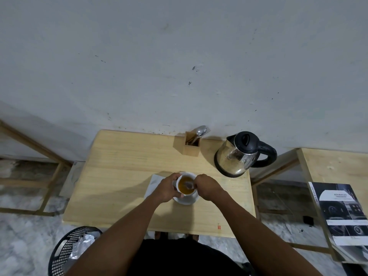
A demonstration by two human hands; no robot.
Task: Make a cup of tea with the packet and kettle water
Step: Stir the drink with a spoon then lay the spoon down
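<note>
A white cup point(186, 194) full of amber tea stands on a white saucer point(187, 201) in the middle of the wooden table point(123, 176). My left hand point(167, 189) wraps around the cup's left side. My right hand point(207, 187) is closed at the cup's right rim, holding a tea bag point(188, 184) that sits in the liquid. A steel kettle point(237, 156) with a black lid and handle stands apart at the back right.
A wooden holder point(187, 144) with a spoon and fork stands by the wall. A white sheet point(153, 184) lies under the saucer's left side. A black basket point(67, 253) with wrappers stands on the floor at the left. A booklet point(342, 214) lies on the side table at the right.
</note>
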